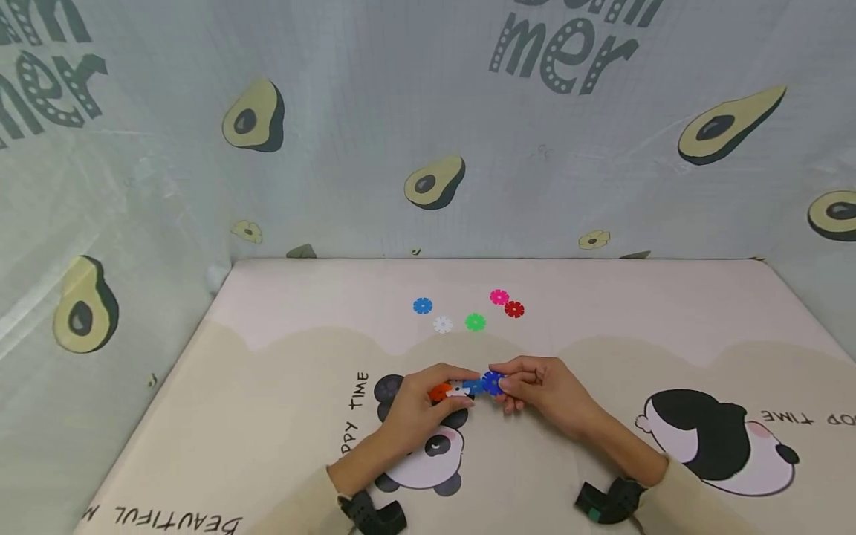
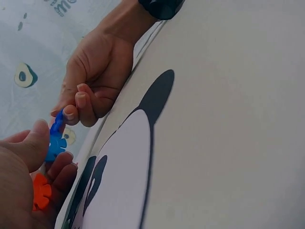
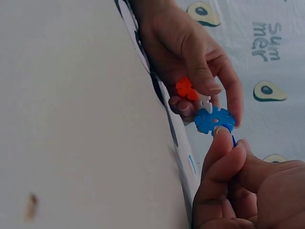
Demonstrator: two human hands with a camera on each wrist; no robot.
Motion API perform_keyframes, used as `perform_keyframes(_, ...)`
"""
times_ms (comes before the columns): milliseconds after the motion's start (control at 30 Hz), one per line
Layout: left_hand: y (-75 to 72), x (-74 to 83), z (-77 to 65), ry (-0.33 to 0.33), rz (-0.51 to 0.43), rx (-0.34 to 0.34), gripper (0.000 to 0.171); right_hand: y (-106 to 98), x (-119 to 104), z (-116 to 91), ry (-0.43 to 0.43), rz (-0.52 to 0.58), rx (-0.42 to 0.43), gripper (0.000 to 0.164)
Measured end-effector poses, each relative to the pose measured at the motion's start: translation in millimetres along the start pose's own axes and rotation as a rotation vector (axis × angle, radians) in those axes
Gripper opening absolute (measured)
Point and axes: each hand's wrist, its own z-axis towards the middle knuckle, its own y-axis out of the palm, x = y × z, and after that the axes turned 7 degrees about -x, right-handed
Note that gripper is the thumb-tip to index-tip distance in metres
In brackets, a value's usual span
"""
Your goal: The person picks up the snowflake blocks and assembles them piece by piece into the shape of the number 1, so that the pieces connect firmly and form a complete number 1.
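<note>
My left hand (image 1: 414, 412) grips a short chain of notched plastic interlocking discs between thumb and fingers. In it are an orange disc (image 3: 186, 88), a white disc (image 3: 207, 104) partly hidden by the thumb, and a light blue disc (image 3: 204, 121) at the end facing my right hand. Thumb and index finger of my right hand (image 1: 555, 392) pinch a dark blue disc (image 1: 492, 383). It meets the light blue disc edge to edge, turned at an angle to it. Both hands are close together over the printed panda on the tabletop.
Loose notched discs lie farther back on the table (image 1: 281, 416): a blue one (image 1: 423, 305), a white one (image 1: 443, 324), a green one (image 1: 475, 322), a pink one (image 1: 498, 297) and a red one (image 1: 514, 309). Pink and red touch. A patterned curtain (image 1: 348, 96) hangs behind.
</note>
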Motion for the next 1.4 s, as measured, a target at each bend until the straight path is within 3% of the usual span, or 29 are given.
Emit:
perform_keyframes(200, -0.3, -26.8, -6.9, -0.054, -0.001, -0.003, 0.032, 4.8, 0.2, 6.6, -0.012, 0.006, -0.017, 0.034)
perform_keyframes(400, -8.9, -32.4, -24.1, -0.141, 0.011, -0.003, 0.032, 22.3, 2.1, 12.6, 0.007, 0.053, -0.041, 0.033)
perform_keyframes(567, -14.0, -31.2, -25.3, -0.132, -0.019, 0.023, 0.032, 27.2, -3.3, 17.7, 0.022, 0.073, -0.025, 0.033)
perform_keyframes(767, -6.5, -29.7, -19.2, -0.124, -0.092, -0.007, 0.030, 22.2, -7.6, 10.3, 0.042, 0.070, -0.019, 0.033)
perform_keyframes(933, -2.2, -27.9, -13.5, -0.114, -0.113, -0.009, 0.028, 18.0, -6.4, 7.4, 0.011, 0.067, -0.018, 0.034)
perform_keyframes(1233, -5.2, 1.5, -3.7, -0.042, -0.056, 0.012, 0.029, 13.4, 0.5, 5.2, 0.002, 0.056, 0.059, 0.035)
perform_keyframes(1400, -6.8, 5.1, -2.5, -0.011, -0.035, 0.014, 0.033, 13.1, -4.9, 6.3, 0.023, 0.078, 0.086, 0.037)
